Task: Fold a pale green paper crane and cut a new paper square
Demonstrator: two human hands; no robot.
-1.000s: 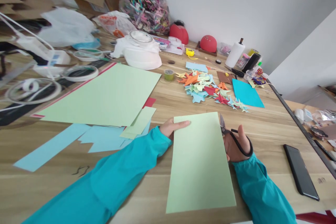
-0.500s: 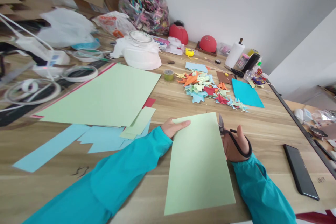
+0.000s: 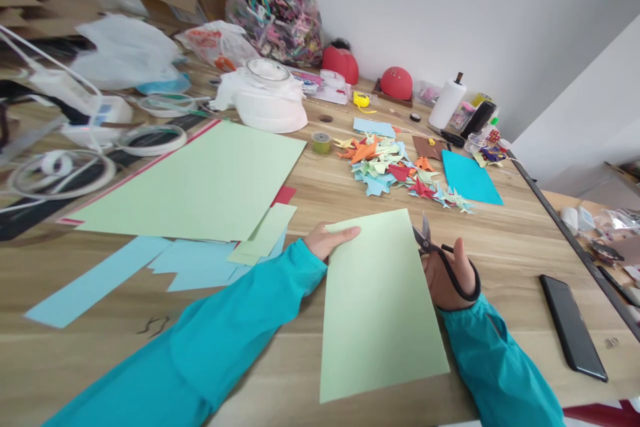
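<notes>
A light green paper sheet (image 3: 377, 300) is held up over the wooden table (image 3: 500, 247) in front of me. My left hand (image 3: 327, 240) pinches its upper left edge, thumb on top. My right hand (image 3: 450, 277) grips black-handled scissors (image 3: 437, 250) at the sheet's upper right edge. The blades are spread apart at the paper's edge. Both my sleeves are teal.
A large green sheet (image 3: 200, 183) lies to the left over red paper, with blue and green offcuts (image 3: 165, 267) below it. A pile of folded paper shapes (image 3: 395, 170) and a blue sheet (image 3: 470, 180) lie ahead. A black phone (image 3: 573, 327) rests at right. Clutter lines the back.
The green sheet has tilted slightly and its top edge has risen. The scissor blades have opened at the sheet's right edge.
</notes>
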